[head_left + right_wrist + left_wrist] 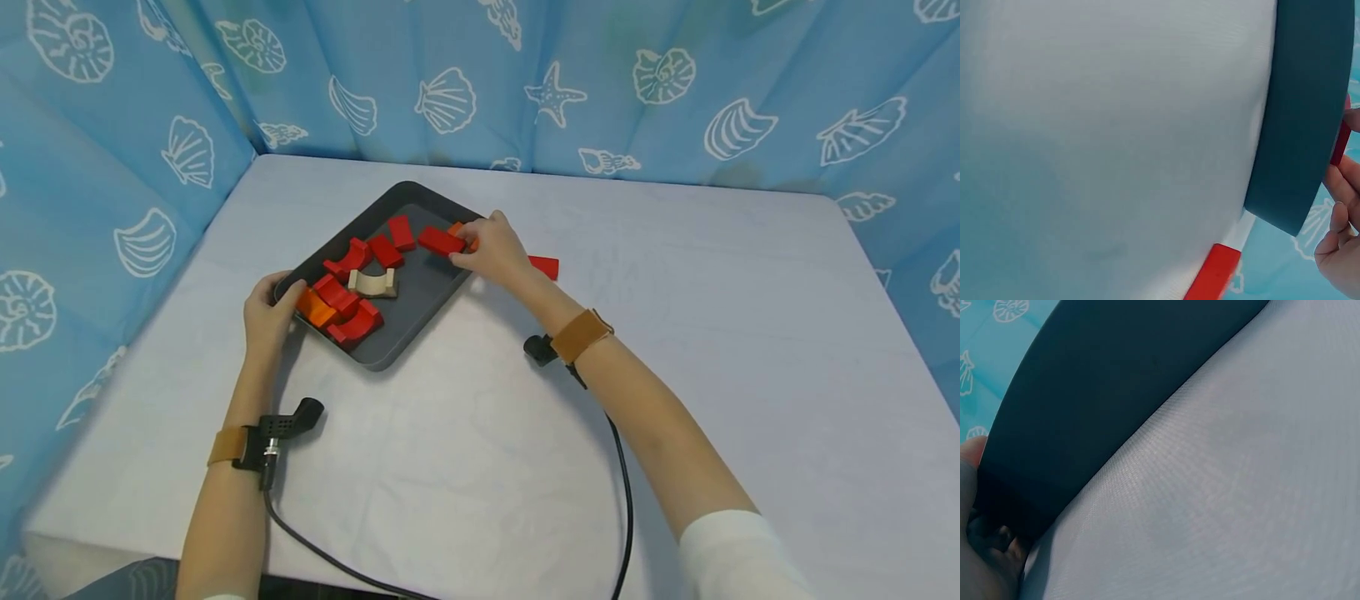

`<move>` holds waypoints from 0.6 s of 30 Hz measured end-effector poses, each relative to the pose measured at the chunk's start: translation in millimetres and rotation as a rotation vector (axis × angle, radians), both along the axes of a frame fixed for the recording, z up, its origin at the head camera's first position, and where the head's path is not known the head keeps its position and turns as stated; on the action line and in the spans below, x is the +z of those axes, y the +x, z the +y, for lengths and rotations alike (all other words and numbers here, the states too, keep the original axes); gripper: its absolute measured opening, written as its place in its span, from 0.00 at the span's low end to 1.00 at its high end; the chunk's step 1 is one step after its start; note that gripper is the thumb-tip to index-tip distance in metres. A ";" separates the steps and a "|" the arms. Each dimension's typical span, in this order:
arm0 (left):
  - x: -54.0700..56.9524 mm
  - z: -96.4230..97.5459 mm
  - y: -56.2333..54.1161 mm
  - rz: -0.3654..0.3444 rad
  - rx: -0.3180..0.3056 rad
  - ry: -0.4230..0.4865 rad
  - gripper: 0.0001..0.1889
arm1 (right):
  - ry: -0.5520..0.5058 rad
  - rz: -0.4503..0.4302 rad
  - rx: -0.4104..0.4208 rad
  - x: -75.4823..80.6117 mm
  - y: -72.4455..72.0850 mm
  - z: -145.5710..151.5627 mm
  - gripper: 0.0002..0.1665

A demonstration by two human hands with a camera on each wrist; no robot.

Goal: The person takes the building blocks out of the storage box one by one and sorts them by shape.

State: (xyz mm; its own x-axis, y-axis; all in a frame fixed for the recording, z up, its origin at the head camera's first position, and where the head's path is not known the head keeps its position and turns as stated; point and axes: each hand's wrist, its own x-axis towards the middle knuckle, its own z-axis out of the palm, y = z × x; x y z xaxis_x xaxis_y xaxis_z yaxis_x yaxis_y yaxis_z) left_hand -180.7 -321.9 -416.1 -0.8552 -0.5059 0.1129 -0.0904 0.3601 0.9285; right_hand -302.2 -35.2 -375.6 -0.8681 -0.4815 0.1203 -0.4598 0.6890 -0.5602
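Observation:
A dark grey tray [417,293] lies at an angle on the table, holding several red blocks [386,250], an orange block [318,312] and a beige arch-shaped block [372,284]. My left hand [267,321] grips the tray's left corner. In the left wrist view its thumb [972,450] is at the rim and fingers curl below. Over the tray's right end, my right hand [495,250] pinches a red rectangular block [441,241] between thumb and fingers. Bits of orange show beside those fingertips. The right wrist view shows the tray's outer wall [1304,112] partly hiding that block.
Another red block [544,267] lies on the white-covered table [712,350] outside the tray, partly behind my right forearm. A blue shell-patterned curtain [465,100] borders the back and sides. Black cables [624,492] run from both wrist cameras toward the front.

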 end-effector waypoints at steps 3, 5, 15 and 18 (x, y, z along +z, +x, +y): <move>-0.2 0.2 -0.6 -0.002 0.006 -0.003 0.22 | -0.006 0.039 0.024 3.2 1.7 1.1 0.22; -0.1 0.3 -0.6 -0.004 0.009 0.000 0.22 | -0.008 0.070 0.046 6.5 3.9 1.4 0.21; 1.2 0.8 0.2 -0.011 0.019 0.019 0.23 | 0.051 0.177 0.129 18.3 13.4 2.9 0.22; 1.1 0.9 0.5 -0.009 0.013 0.019 0.23 | 0.056 0.191 0.137 17.3 14.5 6.2 0.22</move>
State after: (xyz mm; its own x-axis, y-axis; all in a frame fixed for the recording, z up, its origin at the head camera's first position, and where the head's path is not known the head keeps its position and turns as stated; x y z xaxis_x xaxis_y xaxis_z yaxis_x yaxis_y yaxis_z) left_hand -180.2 -321.0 -415.1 -0.8492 -0.5193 0.0956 -0.1032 0.3409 0.9344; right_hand -287.6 -29.0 -358.3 -0.7585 -0.6037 0.2455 -0.6448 0.6408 -0.4166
